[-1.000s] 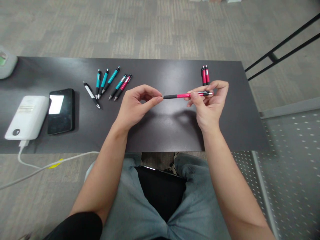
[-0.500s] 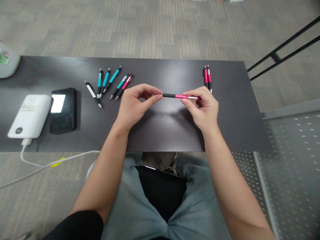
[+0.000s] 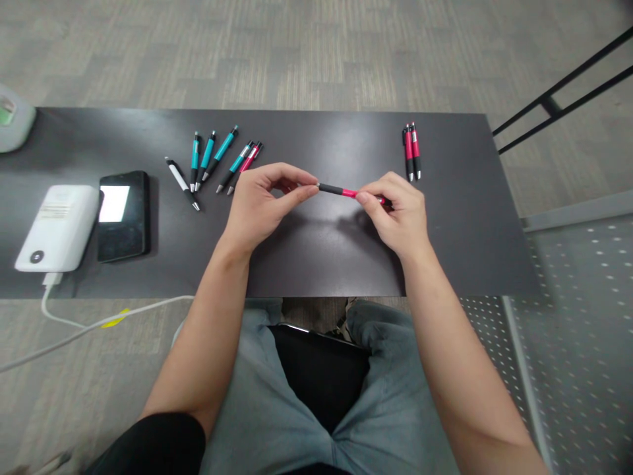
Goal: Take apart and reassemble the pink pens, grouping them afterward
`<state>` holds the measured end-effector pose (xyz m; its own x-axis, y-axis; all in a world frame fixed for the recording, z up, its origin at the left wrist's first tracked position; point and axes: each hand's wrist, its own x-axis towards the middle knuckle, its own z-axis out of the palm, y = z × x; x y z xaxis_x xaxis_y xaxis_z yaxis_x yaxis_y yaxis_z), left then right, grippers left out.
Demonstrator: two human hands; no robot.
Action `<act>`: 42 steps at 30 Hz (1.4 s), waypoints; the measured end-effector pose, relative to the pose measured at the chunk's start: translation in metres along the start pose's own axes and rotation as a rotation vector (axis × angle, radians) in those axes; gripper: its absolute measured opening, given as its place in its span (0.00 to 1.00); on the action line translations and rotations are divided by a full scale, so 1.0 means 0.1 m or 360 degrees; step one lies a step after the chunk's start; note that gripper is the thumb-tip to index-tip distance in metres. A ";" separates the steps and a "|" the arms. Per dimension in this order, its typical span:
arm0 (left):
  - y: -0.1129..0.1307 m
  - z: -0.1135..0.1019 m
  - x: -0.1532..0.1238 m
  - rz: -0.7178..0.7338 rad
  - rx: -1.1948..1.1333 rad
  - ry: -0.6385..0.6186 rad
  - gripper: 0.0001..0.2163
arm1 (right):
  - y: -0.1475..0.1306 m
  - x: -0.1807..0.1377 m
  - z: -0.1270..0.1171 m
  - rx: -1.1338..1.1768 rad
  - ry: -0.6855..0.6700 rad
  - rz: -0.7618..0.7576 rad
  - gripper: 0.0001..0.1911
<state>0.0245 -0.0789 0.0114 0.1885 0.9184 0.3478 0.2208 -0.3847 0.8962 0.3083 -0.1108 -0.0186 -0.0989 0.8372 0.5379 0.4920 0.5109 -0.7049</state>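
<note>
A red pen [image 3: 349,193] with a black grip is held level above the dark table between both hands. The fingertips of my left hand [image 3: 264,201] pinch its tip end. My right hand [image 3: 398,211] is closed around the red barrel, hiding much of it. To the left lie several teal pens [image 3: 220,152], another red pen [image 3: 251,157] partly behind my left hand, and a white pen [image 3: 178,175] with a black grip. Beyond my right hand, two red pens [image 3: 411,150] rest side by side.
A black phone [image 3: 123,224] and a white power bank [image 3: 59,224] with a cable [image 3: 99,325] sit at the table's left. A pale object [image 3: 17,122] stands at the far left corner. The black table [image 3: 326,270] ends near a perforated metal panel [image 3: 583,297] on the right.
My right hand has slid slightly left along the red pen and covers more of its barrel. My left hand keeps its pinch at the tip. The view has shifted a little.
</note>
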 end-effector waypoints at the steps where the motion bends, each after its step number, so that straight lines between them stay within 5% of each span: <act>1: 0.00 0.00 0.00 -0.0004 0.0010 -0.0004 0.14 | -0.01 0.00 0.00 -0.0020 -0.0023 0.0018 0.32; 12: 0.03 0.00 -0.01 -0.0013 -0.0036 -0.0092 0.19 | -0.05 -0.01 -0.03 -0.0037 -0.0175 0.0075 0.35; 22: 0.05 -0.04 -0.01 0.0005 0.0026 -0.0139 0.04 | -0.05 -0.03 -0.01 -0.0003 -0.0204 0.0099 0.32; 30: 0.00 0.01 -0.02 -0.0086 0.0017 -0.0189 0.31 | -0.06 -0.04 -0.01 -0.0015 -0.0122 0.0148 0.29; 37: 0.03 0.06 -0.02 -0.0037 0.0190 -0.0279 0.34 | -0.03 -0.04 0.01 0.0018 -0.0104 0.0011 0.21; 42: 0.07 0.06 -0.01 0.0036 0.0220 -0.0322 0.33 | -0.01 -0.03 -0.04 -0.0039 -0.0173 0.0053 0.27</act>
<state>0.0312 -0.0829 0.0153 0.3796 0.8777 0.2925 0.3407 -0.4265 0.8379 0.3111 -0.1142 -0.0175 -0.1750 0.8705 0.4600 0.5177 0.4788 -0.7091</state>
